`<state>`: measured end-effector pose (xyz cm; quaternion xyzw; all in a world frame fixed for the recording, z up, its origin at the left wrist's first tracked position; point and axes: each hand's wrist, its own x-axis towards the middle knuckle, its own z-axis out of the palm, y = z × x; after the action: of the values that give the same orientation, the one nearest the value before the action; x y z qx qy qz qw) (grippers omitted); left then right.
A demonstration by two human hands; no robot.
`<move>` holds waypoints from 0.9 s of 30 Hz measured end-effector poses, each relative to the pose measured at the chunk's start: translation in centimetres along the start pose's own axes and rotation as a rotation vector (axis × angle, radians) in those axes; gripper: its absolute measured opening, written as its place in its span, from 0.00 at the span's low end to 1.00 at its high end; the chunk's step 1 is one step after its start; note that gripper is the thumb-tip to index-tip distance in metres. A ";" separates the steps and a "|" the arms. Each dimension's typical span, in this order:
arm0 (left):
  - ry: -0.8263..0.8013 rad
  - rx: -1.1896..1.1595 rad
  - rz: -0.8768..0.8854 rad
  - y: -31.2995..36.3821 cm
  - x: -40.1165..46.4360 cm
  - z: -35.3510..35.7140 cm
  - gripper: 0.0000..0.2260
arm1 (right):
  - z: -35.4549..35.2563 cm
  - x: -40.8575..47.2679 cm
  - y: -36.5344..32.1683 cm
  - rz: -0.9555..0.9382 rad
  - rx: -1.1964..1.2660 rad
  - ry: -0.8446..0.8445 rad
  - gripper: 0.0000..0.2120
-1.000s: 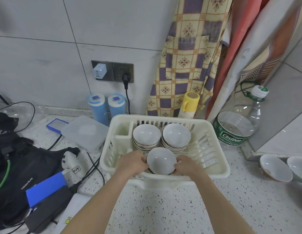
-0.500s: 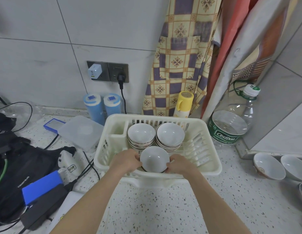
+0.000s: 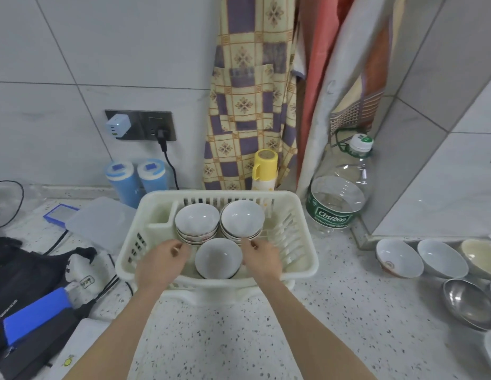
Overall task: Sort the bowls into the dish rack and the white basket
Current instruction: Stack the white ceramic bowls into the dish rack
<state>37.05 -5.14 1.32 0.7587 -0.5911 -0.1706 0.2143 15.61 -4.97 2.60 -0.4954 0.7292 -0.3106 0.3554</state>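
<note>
- White plastic slatted dish rack sits on the speckled stone counter, with both hands reaching over its near rim.
- Between the two sets of fingers a single white ceramic bowl stands upright on the rack floor, at the near edge.
- Left hand is just left of that bowl; its fingers are loosely curled with a small gap to the bowl's rim, gripping nothing.
- Right hand is just right of the bowl; its fingers are bent and relaxed, close to the rim. Whether they touch it cannot be told.
- Just beyond the left fingertips rises a stack of white bowls with a red pattern.
- Just beyond the right fingertips is a second stack of plain white bowls, beside the first.
- Well to the right of the right hand, three loose ceramic bowls lie tilted on the counter against the wall step: a white bowl with a red mark, a plain white bowl and a cream bowl.
- Nearer than those is a steel bowl.
- Past the rack's far right corner stands a large clear water bottle with a green label.
</note>
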 end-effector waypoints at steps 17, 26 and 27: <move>-0.082 -1.071 0.013 17.2 -13.2 10.1 0.16 | -17.1 -4.7 14.8 0.226 0.883 0.142 0.11; -0.502 -0.883 0.022 25.1 -19.0 20.4 0.09 | -26.1 -8.0 27.5 0.806 1.117 0.762 0.16; -0.550 -0.860 0.028 25.7 -19.7 21.2 0.09 | -26.8 -8.4 28.3 0.821 1.136 0.804 0.18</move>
<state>0.23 5.96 -3.07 0.5210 -0.5118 -0.5890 0.3460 -18.57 14.57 -3.62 0.2178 0.6560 -0.6327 0.3492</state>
